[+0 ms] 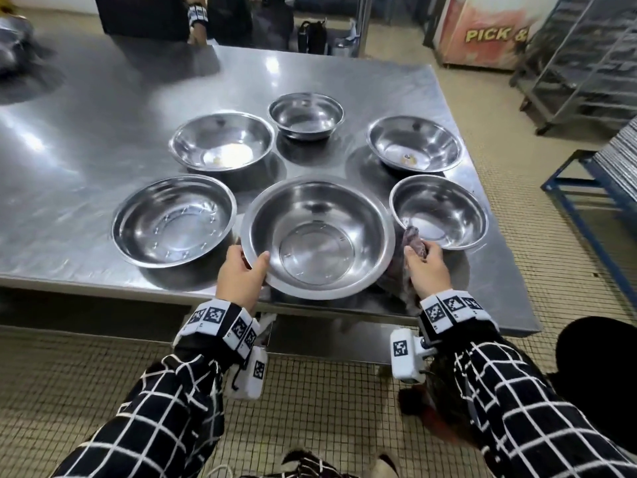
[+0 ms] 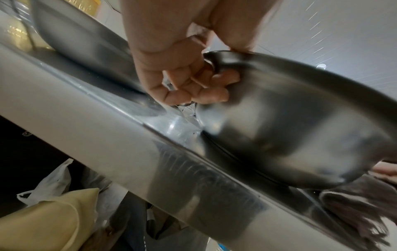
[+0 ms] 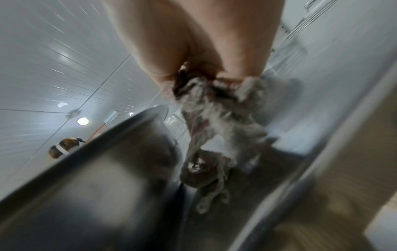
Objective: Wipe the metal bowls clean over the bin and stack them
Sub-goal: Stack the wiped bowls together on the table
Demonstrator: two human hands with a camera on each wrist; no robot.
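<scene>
Since the big bowl [image 1: 319, 236] at 6 o'clock on the steel table [image 1: 86, 150] looks thin, rigid and slick, I'd lift it by the rolled rim, right where the left hand [image 1: 239, 279] already pinches it at 8 o'clock, while the right hand [image 1: 427, 270] clutches the floppy little rag [image 1: 413, 241] at 3 o'clock.

Bright overhead glare, blurred wrist views

Silver bowls [image 1: 317, 236] and table [image 1: 103, 139], brownish-grey cloth [image 3: 217, 122], black white-checked sleeves [image 1: 162, 408].
</scene>
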